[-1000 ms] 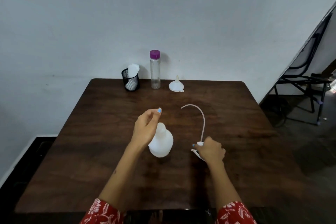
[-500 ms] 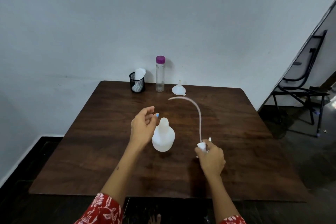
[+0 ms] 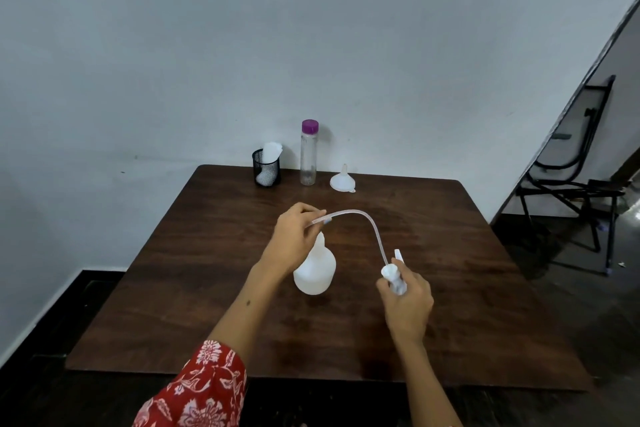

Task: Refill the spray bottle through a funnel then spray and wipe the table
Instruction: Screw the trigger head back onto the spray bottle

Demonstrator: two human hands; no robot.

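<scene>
A black mesh cup (image 3: 266, 168) with something white inside is standing at the far edge of the counter (image 3: 207, 288), left of the spray bottle (image 3: 314, 269). The left hand (image 3: 294, 236) is hovering just over the neck of the spray bottle and is pinching the free end of the thin tube (image 3: 360, 222). The spray bottle is standing upright and uncapped near the middle of the counter. Behind it, a clear bottle with a purple cap (image 3: 308, 152) is standing, and a white funnel (image 3: 343, 178) is lying mouth down beside that. To the right of the spray bottle, the right hand (image 3: 407, 298) is gripping the spray head (image 3: 393, 274), which is carrying the tube.
</scene>
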